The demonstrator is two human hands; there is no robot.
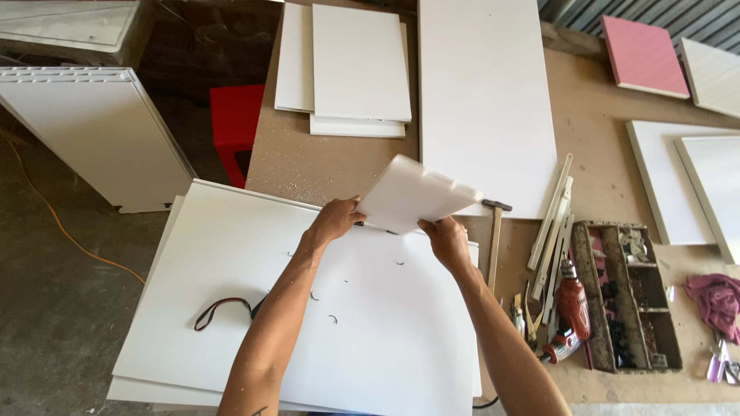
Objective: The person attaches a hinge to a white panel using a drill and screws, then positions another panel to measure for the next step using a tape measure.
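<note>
The small panel (pixel 416 194) held up is plain white, as is the large board (pixel 308 308) beneath it, which carries a few small dark curved marks. A black and dark red strap (pixel 220 310) lies on that board. The counter (pixel 324 162) is tan-brown, speckled with pale sawdust. The power drill (pixel 570 308) is red with black parts. One square panel (pixel 644 55) is pink; the stool (pixel 235 127) is bright red. A crumpled rag (pixel 717 302) is purple-pink. The floor cable (pixel 62 223) is orange.
</note>
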